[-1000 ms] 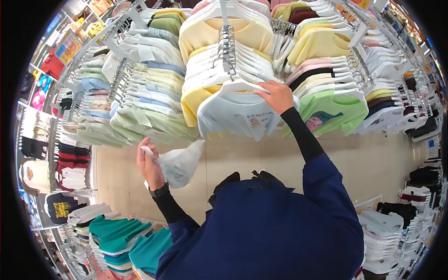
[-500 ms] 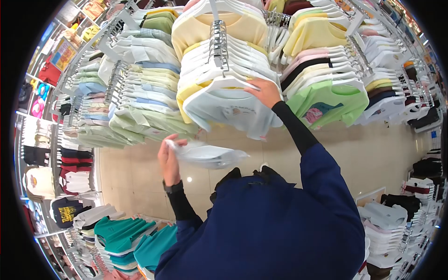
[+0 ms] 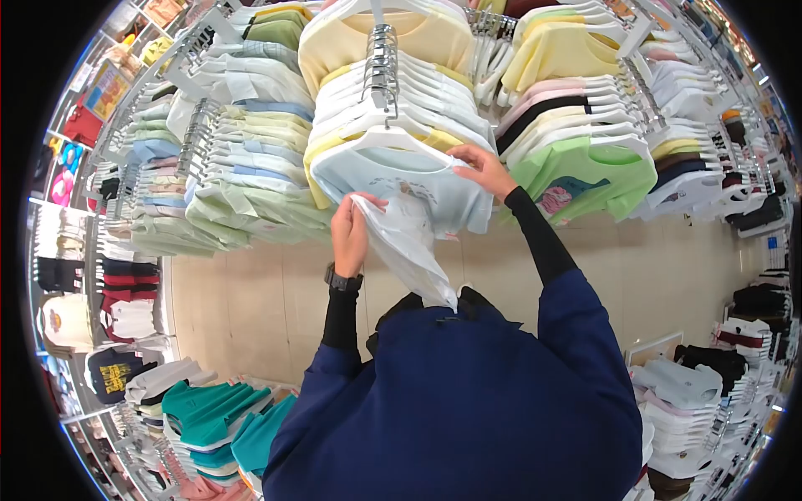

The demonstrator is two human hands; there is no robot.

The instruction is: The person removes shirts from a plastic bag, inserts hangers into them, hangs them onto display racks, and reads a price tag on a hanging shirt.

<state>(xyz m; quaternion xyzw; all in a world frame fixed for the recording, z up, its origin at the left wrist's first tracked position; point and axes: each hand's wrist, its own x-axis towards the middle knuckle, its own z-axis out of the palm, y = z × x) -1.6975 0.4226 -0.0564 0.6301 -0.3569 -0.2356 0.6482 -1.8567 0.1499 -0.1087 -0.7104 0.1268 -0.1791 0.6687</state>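
My left hand, with a dark watch at the wrist, is closed on the upper edge of a translucent plastic bag. The bag hangs down in front of a light blue T-shirt and covers part of its printed chest. That shirt is on a white hanger at the front of the middle rail. At the shirt's right shoulder, my right hand pinches the cloth near the hanger's end; the fingertips are partly hard to make out.
Behind the blue shirt hang several white and yellow shirts. A green printed T-shirt fronts the rail to the right, and pale green shirts hang to the left. Teal shirts hang behind on the left, beyond the tiled floor.
My left hand has moved up and right, bringing the plastic bag against the blue T-shirt; the bag now hangs downward. My right hand stays at the shirt's shoulder, slightly shifted.
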